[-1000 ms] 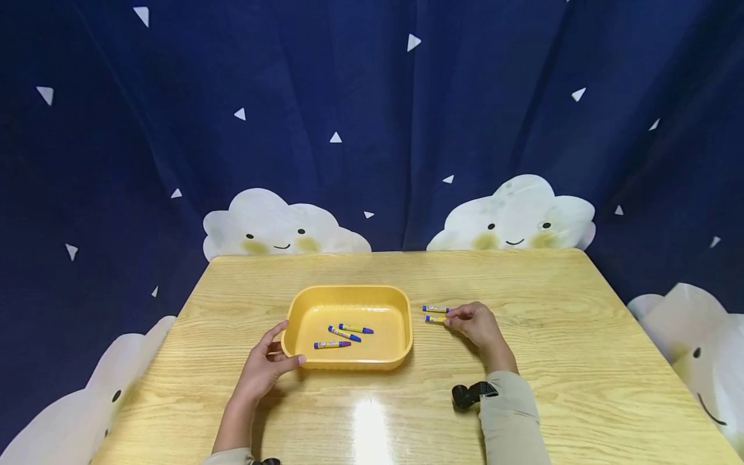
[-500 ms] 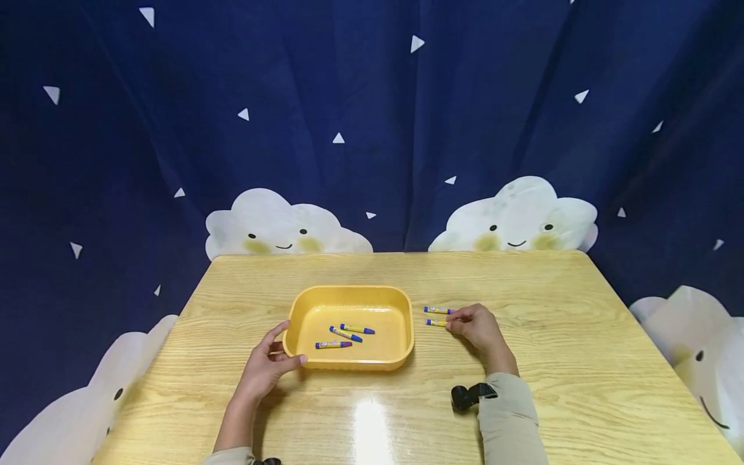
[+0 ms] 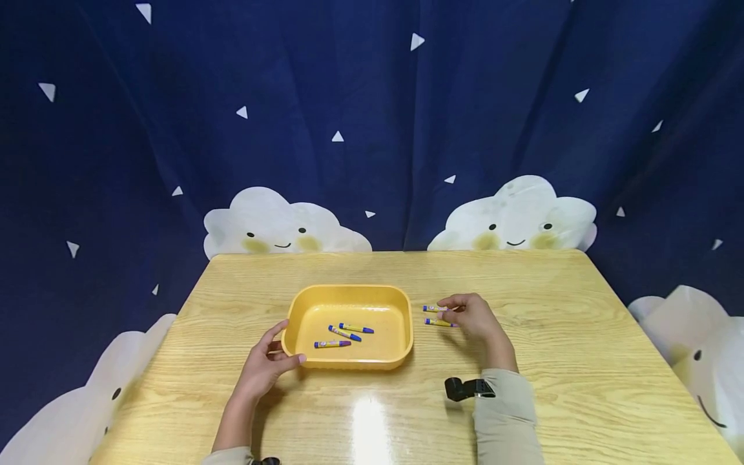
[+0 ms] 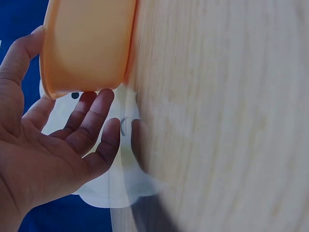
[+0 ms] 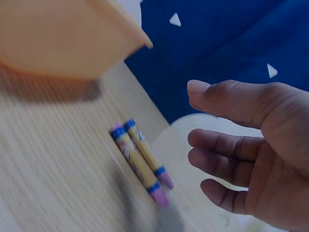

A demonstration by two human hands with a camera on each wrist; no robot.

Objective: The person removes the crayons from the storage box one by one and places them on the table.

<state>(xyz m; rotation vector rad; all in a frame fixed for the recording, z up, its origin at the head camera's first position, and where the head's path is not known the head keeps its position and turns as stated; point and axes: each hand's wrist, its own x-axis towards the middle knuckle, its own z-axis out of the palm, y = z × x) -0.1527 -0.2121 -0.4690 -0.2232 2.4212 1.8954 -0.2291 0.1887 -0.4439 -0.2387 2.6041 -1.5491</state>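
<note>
My left hand (image 3: pixel 260 369) holds the near left corner of a yellow plastic tray (image 3: pixel 372 363), thumb on the front rim and fingers along the left side. In the left wrist view the fingertips (image 4: pixel 106 96) meet the tray's outer wall (image 4: pixel 89 48). Right of the tray, two crayons lie side by side: a far crayon (image 3: pixel 431 309) and a near crayon (image 3: pixel 437 321). Over them hovers my right hand (image 3: pixel 478 316), holding nothing. The right wrist view shows its thumb and fingers (image 5: pixel 219 145) parted and away from both pink-tipped crayons (image 5: pixel 135 159).
Inside the tray are three crayons: a purple-tipped crayon (image 3: pixel 332 344) and two blue-tipped crayons (image 3: pixel 345 333). All stands on a wooden table (image 3: pixel 523 284). A dark blue curtain (image 3: pixel 372 84) with clouds and white triangles hangs behind its far edge.
My right hand has let go of the near crayon and shifted slightly away from me, toward the far crayon. The near crayon's tip now shows. My left hand and the tray stay put.
</note>
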